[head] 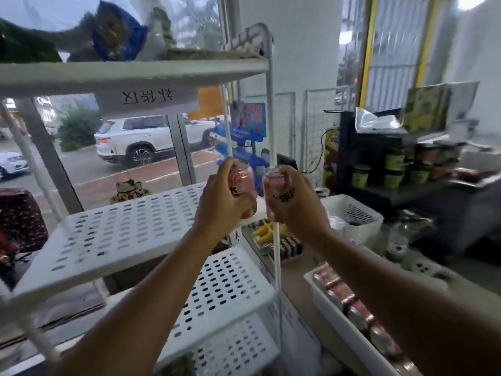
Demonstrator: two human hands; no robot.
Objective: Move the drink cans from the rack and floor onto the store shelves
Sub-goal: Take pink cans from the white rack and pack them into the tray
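One pink can [244, 177] is gripped by the left hand [223, 198], a second can [272, 189] by the right hand [294, 203], both at the right end of the perforated shelf [122, 234].

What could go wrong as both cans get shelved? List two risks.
1. The pink drink can in the right hand is beside the thin white shelf post and could knock it.
2. The red drink can in the left hand is close to the pink one; they may clash.
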